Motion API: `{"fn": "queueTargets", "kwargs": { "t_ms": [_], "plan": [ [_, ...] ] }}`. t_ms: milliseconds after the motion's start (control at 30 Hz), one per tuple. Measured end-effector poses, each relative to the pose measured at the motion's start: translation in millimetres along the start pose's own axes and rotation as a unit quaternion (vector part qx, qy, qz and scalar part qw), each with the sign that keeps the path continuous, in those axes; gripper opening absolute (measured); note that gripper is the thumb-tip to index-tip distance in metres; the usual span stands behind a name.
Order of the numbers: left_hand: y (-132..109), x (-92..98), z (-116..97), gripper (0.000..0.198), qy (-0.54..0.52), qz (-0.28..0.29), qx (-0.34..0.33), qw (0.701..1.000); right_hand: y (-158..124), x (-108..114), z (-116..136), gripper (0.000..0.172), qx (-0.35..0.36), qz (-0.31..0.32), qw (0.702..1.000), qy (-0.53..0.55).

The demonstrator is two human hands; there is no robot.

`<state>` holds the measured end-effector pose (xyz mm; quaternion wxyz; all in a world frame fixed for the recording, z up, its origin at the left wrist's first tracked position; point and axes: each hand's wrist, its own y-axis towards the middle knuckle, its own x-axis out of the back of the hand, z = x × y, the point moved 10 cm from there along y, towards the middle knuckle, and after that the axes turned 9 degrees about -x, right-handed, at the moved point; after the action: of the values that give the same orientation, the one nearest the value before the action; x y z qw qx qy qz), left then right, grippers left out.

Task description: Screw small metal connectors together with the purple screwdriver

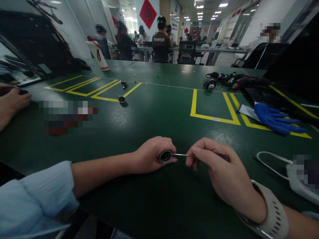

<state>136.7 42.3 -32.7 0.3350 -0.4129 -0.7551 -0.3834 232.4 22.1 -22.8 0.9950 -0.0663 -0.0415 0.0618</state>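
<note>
My left hand (154,154) is closed around a small round black part with a metal rim (165,156), its open end turned toward me. My right hand (211,156) grips a screwdriver, whose dark handle (223,157) shows past the fingers. The thin metal shaft (180,155) reaches left to the side of the round part; its tip is hidden at my left fingers. Both hands are above the green table (112,199) near its front edge.
Two small metal parts (124,83) (121,99) lie by yellow tape at the back left. Blue glove (271,118), cables (221,78) and a white device (302,181) are at right. Another person's hand (12,101) is at far left, a white container (98,54) behind.
</note>
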Motion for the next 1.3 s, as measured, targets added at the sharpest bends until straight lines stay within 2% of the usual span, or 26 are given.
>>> {"fn": "queueTargets", "kwargs": {
  "t_ms": [67,133,233,333,400,500,633,733,833,933,1100,1200,1300],
  "plan": [
    [0,0.3,0,0.011,-0.007,0.001,0.000,1.000,3,1,-8,0.022,-0.027,0.005,0.998,0.057],
    [1,0.3,0,0.011,-0.012,0.003,0.003,1.000,2,2,-9,0.022,-0.028,0.000,0.997,0.069],
    [1,1.1,2,0.010,-0.008,0.000,0.010,1.000,-7,3,8,0.023,0.037,-0.022,0.999,-0.028],
    [1,0.4,1,0.007,0.000,0.002,0.006,1.000,-21,-9,31,0.025,0.128,-0.015,0.978,-0.166],
    [1,-0.4,0,0.005,0.003,0.006,0.000,1.000,-26,-16,38,0.026,0.157,-0.001,0.966,-0.205],
    [0,-1.0,1,0.006,0.002,0.008,0.000,1.000,-19,-11,29,0.026,0.106,-0.006,0.980,-0.166],
    [0,-0.8,1,0.008,-0.006,0.006,0.004,1.000,-2,-2,1,0.024,-0.005,0.006,1.000,-0.014],
    [0,1.7,1,0.009,-0.012,-0.011,0.000,1.000,2,0,-6,0.022,-0.013,0.014,0.999,0.051],
    [1,2.0,1,0.010,-0.013,-0.015,0.003,1.000,-2,4,2,0.022,0.033,-0.007,0.999,0.026],
    [1,1.3,2,0.010,-0.011,-0.012,0.004,1.000,-11,2,16,0.023,0.082,-0.022,0.994,-0.066],
    [0,-0.5,1,0.008,0.001,0.000,0.000,1.000,-24,-15,34,0.025,0.149,0.014,0.972,-0.183],
    [0,-2.9,0,0.009,0.006,0.011,-0.004,1.000,-18,-13,27,0.026,0.110,0.019,0.979,-0.169],
    [0,-4.2,-1,0.011,0.002,0.018,-0.003,1.000,-5,-5,8,0.026,0.031,0.012,0.996,-0.083]
  ]
}}
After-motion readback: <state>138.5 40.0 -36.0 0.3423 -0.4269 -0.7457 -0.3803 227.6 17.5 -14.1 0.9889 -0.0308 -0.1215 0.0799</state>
